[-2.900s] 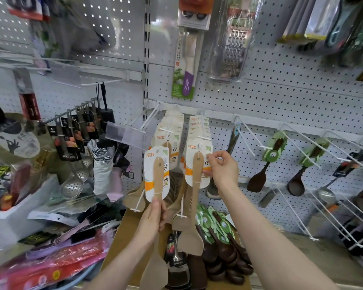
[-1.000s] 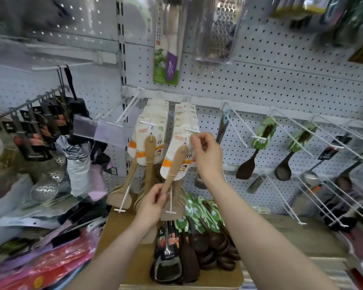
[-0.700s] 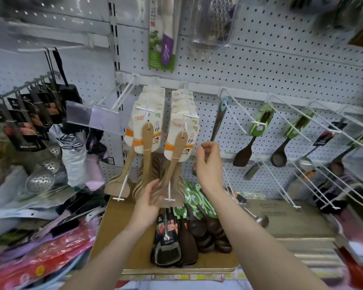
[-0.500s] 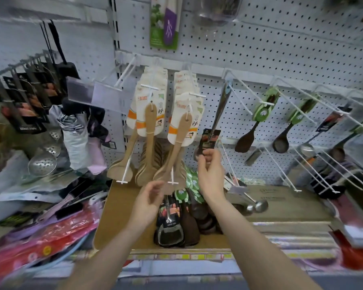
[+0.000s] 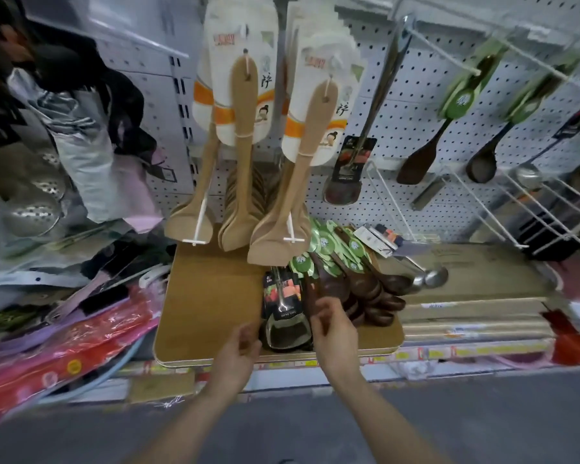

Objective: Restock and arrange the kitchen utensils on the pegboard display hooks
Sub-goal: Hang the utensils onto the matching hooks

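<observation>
Flanking the metal spatula (image 5: pixel 284 326) on the brown board (image 5: pixel 208 296), the left hand (image 5: pixel 238 353) and right hand (image 5: pixel 334 333) curl loosely beside its blade; whether they grip it cannot be told. The print on its black card (image 5: pixel 275 293) is unreadable. Wooden spatulas (image 5: pixel 245 135) hang above on white-and-orange cards (image 5: pixel 223 108) with blurred red lettering.

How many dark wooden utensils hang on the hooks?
2: a dark spatula beside the hanging steel turner, a dark spoon further right. More may hide at the blurred right edge.

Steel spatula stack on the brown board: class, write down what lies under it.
The steel spatula stack lies on the brown board. Lower spatulas show only as edges; their count and the board beneath are covered.
</observation>
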A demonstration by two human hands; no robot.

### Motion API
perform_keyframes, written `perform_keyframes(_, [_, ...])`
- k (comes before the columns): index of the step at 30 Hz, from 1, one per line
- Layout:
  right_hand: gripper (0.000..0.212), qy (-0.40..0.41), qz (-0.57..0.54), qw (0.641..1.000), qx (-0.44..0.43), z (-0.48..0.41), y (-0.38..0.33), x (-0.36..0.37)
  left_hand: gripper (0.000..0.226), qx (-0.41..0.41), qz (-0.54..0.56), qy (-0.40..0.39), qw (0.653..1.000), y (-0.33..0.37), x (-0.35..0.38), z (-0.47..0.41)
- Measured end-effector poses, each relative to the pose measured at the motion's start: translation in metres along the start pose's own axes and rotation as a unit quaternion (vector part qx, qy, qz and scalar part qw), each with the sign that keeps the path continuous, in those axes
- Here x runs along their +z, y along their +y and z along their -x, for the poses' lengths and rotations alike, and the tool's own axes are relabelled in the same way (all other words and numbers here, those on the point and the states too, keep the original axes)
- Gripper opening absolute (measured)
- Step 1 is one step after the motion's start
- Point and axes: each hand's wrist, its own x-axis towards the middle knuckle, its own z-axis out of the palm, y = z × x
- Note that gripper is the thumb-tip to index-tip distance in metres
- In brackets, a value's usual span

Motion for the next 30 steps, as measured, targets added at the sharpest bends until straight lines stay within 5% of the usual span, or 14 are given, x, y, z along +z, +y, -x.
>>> perform_keyframes(13, [0.013, -0.031, 0.079, 0.995, 0.044, -0.027, 0.061, 0.053, 0.030, -0.103, -0.052, -0.008, 0.993, -0.025, 0.051, -0.076])
perform_keyframes(23, [0.015, -0.056, 0.080, 0.994, 0.043, -0.020, 0.059, 0.083, 0.029, -0.159, 0.046, 0.008, 0.986, -0.078, 0.046, -0.110])
perform_keyframes(26, [0.023, -0.067, 0.062, 0.995, 0.033, -0.011, 0.052, 0.091, 0.015, -0.170, 0.085, 0.009, 0.982, -0.067, 0.032, -0.092])
perform_keyframes(30, [0.035, -0.085, 0.039, 0.995, 0.029, -0.002, 0.045, 0.105, 0.025, -0.178, 0.121, 0.020, 0.976, -0.071, 0.016, -0.066])
